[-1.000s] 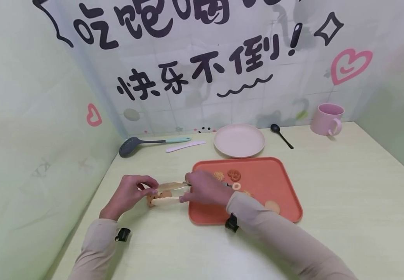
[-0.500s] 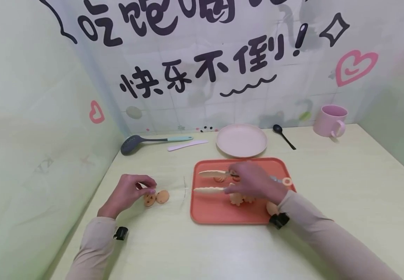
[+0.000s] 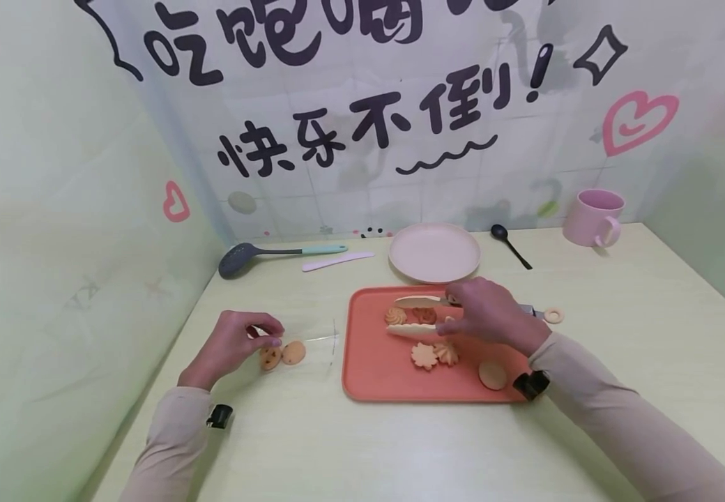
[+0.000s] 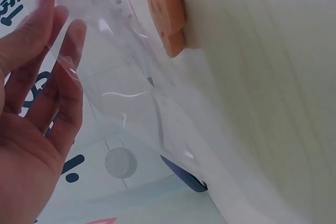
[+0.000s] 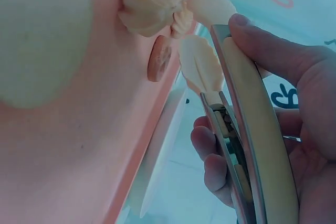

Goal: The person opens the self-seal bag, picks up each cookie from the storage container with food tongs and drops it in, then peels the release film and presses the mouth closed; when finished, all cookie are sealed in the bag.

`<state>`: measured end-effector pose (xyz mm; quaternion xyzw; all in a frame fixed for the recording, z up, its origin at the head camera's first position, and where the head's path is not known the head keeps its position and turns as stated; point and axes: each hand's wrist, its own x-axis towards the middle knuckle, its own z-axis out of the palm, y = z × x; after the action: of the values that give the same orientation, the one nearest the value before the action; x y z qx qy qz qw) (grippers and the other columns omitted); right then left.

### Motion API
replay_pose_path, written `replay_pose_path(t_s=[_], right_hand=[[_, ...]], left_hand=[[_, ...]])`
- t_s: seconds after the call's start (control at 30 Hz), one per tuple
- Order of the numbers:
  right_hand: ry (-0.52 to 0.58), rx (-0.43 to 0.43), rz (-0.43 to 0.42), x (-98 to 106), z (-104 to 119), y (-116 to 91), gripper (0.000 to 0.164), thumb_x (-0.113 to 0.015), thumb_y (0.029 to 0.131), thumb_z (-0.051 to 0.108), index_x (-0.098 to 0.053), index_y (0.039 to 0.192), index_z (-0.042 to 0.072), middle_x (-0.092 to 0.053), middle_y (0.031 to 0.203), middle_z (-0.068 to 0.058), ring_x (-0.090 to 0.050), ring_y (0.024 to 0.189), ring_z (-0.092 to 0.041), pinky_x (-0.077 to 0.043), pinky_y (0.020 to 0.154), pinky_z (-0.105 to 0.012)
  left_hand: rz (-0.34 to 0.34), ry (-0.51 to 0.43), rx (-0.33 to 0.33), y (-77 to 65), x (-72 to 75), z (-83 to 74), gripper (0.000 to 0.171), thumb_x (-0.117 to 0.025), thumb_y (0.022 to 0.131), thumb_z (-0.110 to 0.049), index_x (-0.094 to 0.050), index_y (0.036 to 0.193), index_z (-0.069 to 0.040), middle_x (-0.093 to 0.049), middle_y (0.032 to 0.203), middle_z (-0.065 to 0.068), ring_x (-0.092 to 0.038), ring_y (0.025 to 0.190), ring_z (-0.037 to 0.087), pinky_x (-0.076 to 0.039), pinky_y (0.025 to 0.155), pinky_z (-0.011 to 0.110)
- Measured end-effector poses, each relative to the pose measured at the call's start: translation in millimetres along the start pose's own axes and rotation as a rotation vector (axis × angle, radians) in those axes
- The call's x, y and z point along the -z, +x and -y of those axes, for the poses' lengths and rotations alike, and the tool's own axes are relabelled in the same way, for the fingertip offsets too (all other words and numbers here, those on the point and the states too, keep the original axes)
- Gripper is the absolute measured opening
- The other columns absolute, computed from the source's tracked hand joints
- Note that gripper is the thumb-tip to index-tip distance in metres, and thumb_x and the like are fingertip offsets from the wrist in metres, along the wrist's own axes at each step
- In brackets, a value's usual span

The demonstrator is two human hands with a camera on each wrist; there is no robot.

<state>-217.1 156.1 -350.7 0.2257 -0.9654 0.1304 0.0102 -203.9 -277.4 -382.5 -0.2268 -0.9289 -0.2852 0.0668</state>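
Note:
At the left, my left hand (image 3: 233, 348) pinches the edge of a clear plastic bag (image 4: 126, 93). Inside the bag lie a chocolate-chip cookie (image 3: 269, 358) and a plain round cookie (image 3: 294, 352). My right hand (image 3: 494, 314) grips food tongs (image 5: 262, 129) with cream tips, spread apart above the orange-red tray (image 3: 369, 380). In the head view, a swirl cookie (image 3: 395, 316) and a pretzel-shaped cookie (image 3: 426, 316) appear between the tips; contact cannot be told. Nearer the front are a flower-shaped cookie (image 3: 424, 356), a ridged cookie (image 3: 447, 353) and a round cookie (image 3: 492, 375).
A pink plate (image 3: 434, 252) stands right behind the tray. Along the back lie a slotted spoon (image 3: 237, 259), a lilac spreader (image 3: 337, 261) and a small black spoon (image 3: 508, 242). A pink mug (image 3: 593, 216) stands at the back right. Printed sheets wall the table.
My right hand has carried the tongs rightward from the bag to above the tray, and their tips are now empty. The plain round cookie now lies in the bag. My left hand stays at the bag.

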Motion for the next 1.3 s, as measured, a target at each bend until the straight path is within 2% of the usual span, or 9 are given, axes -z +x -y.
replay_pose_path(t_s=[0.27,0.67,0.8,0.97,1.2,1.3], right_hand=[[0.001,-0.008,0.008,-2.9,-3.1,2.8,0.045,-0.085,0.078,0.042,-0.067,0.098,0.005,-0.068,0.089,-0.006,-0.056,0.071,-0.017,-0.048,0.056,-0.032],[0.041,0.057,-0.031,-5.4,2.7,1.2,0.037,-0.086,0.078,0.040,-0.068,0.090,0.009,-0.063,0.077,0.001,-0.050,0.064,-0.013,-0.039,0.055,-0.025],[0.087,0.099,-0.039,-4.2,15.8,-0.4,0.034,-0.085,0.078,0.040,-0.070,0.091,0.012,-0.063,0.076,0.004,-0.049,0.064,-0.010,-0.040,0.057,-0.024],[0.137,0.165,-0.029,-4.0,38.6,2.1,0.038,-0.085,0.079,0.041,-0.072,0.096,0.010,-0.061,0.074,0.004,-0.046,0.063,-0.008,-0.039,0.059,-0.023],[0.132,0.186,0.005,-12.8,63.7,11.3,0.043,-0.085,0.078,0.044,-0.074,0.102,0.010,-0.070,0.084,0.004,-0.053,0.067,-0.007,-0.049,0.065,-0.024],[0.122,0.198,0.010,-19.7,72.6,17.3,0.042,-0.084,0.079,0.046,-0.074,0.100,0.012,-0.069,0.083,0.004,-0.053,0.068,-0.007,-0.049,0.065,-0.024]], left_hand=[[0.004,-0.005,0.003,1.4,-1.0,-3.0,0.018,-0.085,0.078,-0.009,-0.078,0.094,-0.008,-0.078,0.088,-0.001,-0.073,0.080,0.011,-0.058,0.069,0.021],[0.006,-0.015,0.004,4.6,-2.9,-6.5,0.019,-0.085,0.078,-0.011,-0.078,0.096,-0.008,-0.078,0.089,-0.001,-0.073,0.081,0.012,-0.058,0.070,0.021],[0.003,-0.023,0.003,5.8,-2.9,-6.9,0.019,-0.085,0.078,-0.010,-0.078,0.096,-0.008,-0.078,0.089,-0.001,-0.073,0.081,0.012,-0.058,0.070,0.022],[-0.005,-0.024,0.015,5.8,-1.5,-7.3,0.020,-0.085,0.077,-0.010,-0.078,0.096,-0.008,-0.078,0.090,0.000,-0.073,0.081,0.011,-0.058,0.070,0.021],[-0.007,-0.019,0.027,3.7,-0.7,-7.1,0.021,-0.085,0.078,-0.012,-0.078,0.097,-0.007,-0.078,0.090,0.001,-0.073,0.082,0.012,-0.058,0.070,0.021],[-0.004,-0.020,0.030,2.9,-1.2,-6.3,0.020,-0.085,0.078,-0.011,-0.078,0.097,-0.007,-0.078,0.091,0.001,-0.074,0.082,0.013,-0.058,0.070,0.021]])
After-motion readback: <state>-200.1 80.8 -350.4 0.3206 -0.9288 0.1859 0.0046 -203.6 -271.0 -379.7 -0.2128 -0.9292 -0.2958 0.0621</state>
